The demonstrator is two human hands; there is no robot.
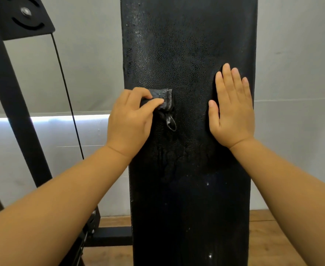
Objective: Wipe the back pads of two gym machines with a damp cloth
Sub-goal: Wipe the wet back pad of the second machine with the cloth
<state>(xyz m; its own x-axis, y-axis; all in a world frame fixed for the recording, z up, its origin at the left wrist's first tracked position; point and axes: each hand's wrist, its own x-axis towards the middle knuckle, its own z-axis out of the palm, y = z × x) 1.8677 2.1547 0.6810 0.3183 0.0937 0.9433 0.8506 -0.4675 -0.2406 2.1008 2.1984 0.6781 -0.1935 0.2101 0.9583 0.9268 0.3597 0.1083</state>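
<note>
Reaching in from the bottom corners of the view, two bare forearms meet on a tall black back pad (188, 45) that stands upright. The left hand (129, 121) has its fingers curled tight around a bunched dark cloth (164, 101), pressing it against the pad close to its left edge, about halfway up; a loose tail of cloth hangs below the grip. The right hand (232, 110) lies flat and spread, fingers together, palm on the pad near its right edge, holding nothing. Beyond the pad, at its left, stand a black machine frame (10, 96) and a thin cable (67, 96) before a grey wall (92, 64).

Risks, as I judge them: the balled cloth touches little surface, so strokes could leave strips unwiped, and the dangling tail may drag. Whitish specks remain lower down.
</note>
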